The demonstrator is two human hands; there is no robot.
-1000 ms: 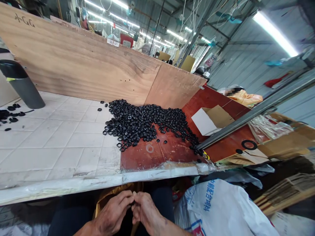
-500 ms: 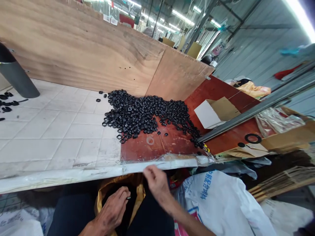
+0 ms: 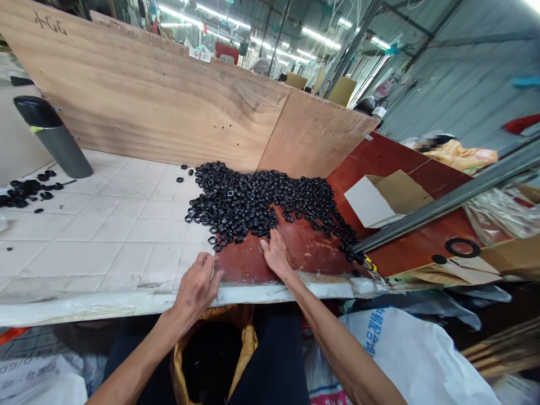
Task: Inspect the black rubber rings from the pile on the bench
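A heap of small black rings [image 3: 240, 197] lies on the worktable [image 3: 147, 253], against the wooden board. My right hand [image 3: 276, 254] is over the red part of the tabletop, its fingertips at the heap's near edge; its fingers are partly spread. Nearer the front edge, my left hand [image 3: 200, 284] is just left of the red surface, with thumb and fingers apart and nothing visible in it. Below the edge, between the legs, an open yellow sack [image 3: 248, 337] has dark contents.
A grey bottle [image 3: 63, 143] and a smaller black pile [image 3: 25, 191] are at the left. An open carton [image 3: 371, 202] stands behind a metal bar [image 3: 422, 211] on the right. A white sack [image 3: 405, 349] lies below the table's right side.
Both hands have risen from below the table's edge onto the tabletop. My right hand has reached the heap. My left hand no longer has the small item at its fingertips. The view has shifted slightly.
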